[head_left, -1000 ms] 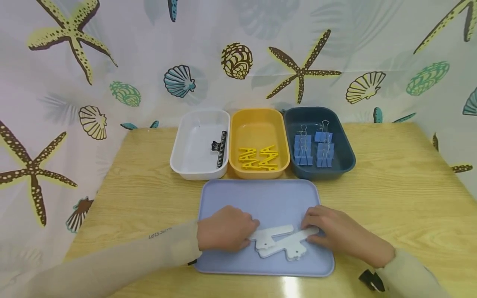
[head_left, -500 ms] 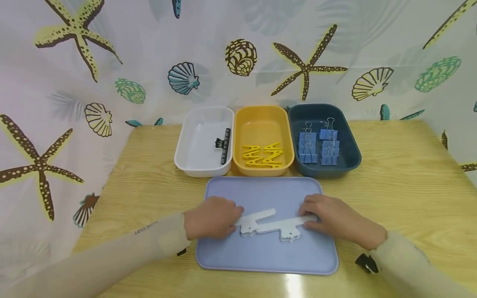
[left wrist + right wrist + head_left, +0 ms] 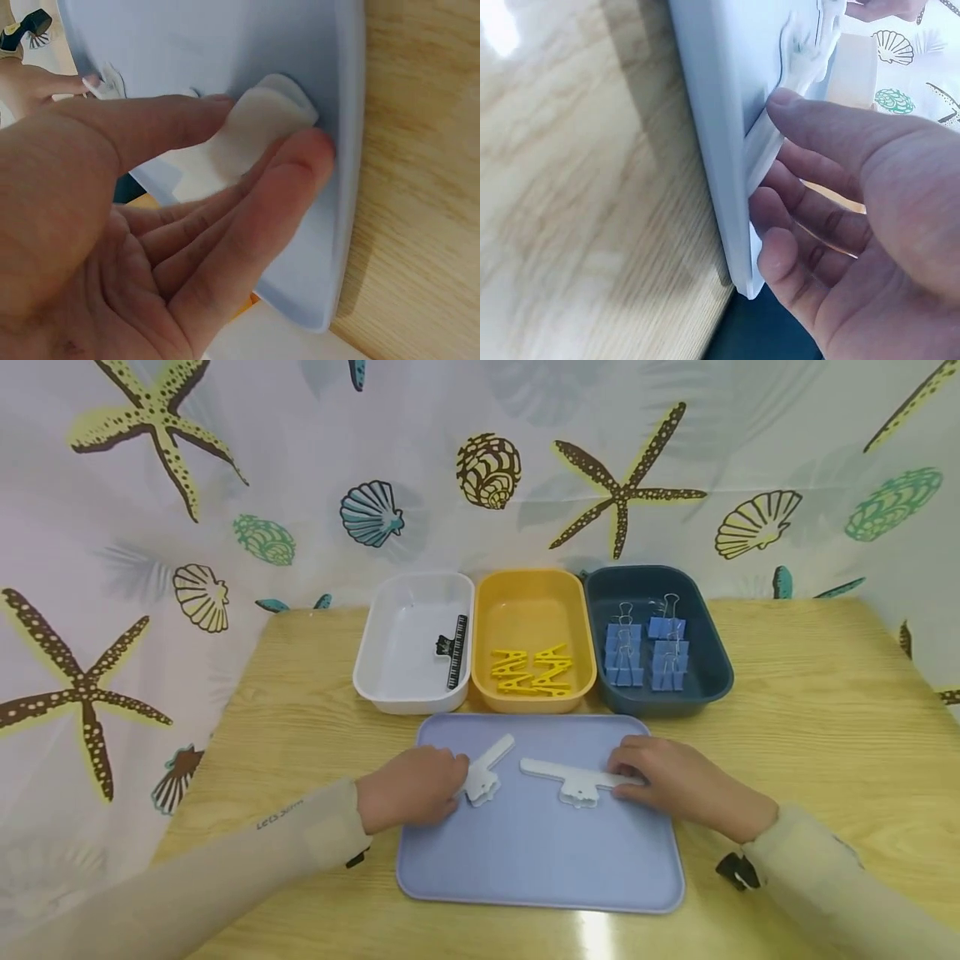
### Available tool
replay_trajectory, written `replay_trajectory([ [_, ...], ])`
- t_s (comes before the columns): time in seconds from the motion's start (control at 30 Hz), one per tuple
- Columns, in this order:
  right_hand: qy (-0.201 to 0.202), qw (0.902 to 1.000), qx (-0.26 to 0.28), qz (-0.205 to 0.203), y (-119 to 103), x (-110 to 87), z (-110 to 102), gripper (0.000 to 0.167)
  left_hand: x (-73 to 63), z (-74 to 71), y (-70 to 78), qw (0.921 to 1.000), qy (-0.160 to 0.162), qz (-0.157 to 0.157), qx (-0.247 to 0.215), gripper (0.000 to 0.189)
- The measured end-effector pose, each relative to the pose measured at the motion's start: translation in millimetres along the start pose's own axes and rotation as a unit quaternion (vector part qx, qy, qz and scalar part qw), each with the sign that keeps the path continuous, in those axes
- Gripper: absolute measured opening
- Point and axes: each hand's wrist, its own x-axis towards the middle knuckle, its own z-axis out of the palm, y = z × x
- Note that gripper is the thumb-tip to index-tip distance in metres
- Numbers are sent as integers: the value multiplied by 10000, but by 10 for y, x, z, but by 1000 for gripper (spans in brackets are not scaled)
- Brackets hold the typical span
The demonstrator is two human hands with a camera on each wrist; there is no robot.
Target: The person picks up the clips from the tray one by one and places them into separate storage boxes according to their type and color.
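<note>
On the blue-grey tray [image 3: 525, 860] lie two white long-bar clips. My left hand [image 3: 412, 783] pinches the end of the left white clip [image 3: 482, 783] between thumb and fingers, near the tray's left side. That clip's rounded bar end [image 3: 262, 124] shows between the fingertips in the left wrist view. The right white clip [image 3: 547, 768] points leftward across the tray, its far end gripped by my right hand [image 3: 671, 777]. In the right wrist view the thumb lies on the bar [image 3: 761, 154], with fingers behind it. A gap separates the two clips.
Behind the tray stand three bins: a white bin [image 3: 393, 668] with a black clip [image 3: 456, 652], a yellow bin [image 3: 532, 610] with several yellow clothespins [image 3: 551, 677], and a dark blue bin [image 3: 705, 668] with several blue binder clips [image 3: 625, 664]. A patterned cloth [image 3: 420, 410] hangs behind.
The two white clips, overlapping before, have been drawn apart and farther up the tray. My left hand has moved left, turning its clip; the right clip has turned too, its left end rising.
</note>
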Motion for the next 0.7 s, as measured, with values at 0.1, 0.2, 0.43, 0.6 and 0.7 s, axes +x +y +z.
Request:
replay_trajectory([
  [0.1, -18, 10000, -22, 89, -21, 24, -13, 21, -6, -19, 25, 9997, 160, -9, -163, 23],
  [0.2, -99, 9997, -173, 138, -84, 61, -32, 31, -1, -30, 61, 9991, 355, 19, -222, 28],
  [0.43, -129, 9989, -380, 225, -280, 187, -18, 50, 119, -61, 168, 9955, 926, 196, -20, 35],
  [0.6, -217, 9982, -416, 372, -343, 261, 31, 48, 198, -97, 209, 9952, 930, 303, 56, 31],
  [0.7, -183, 9981, -405, 435, -350, 265, 37, 46, 226, -112, 224, 9959, 852, 291, 77, 28],
])
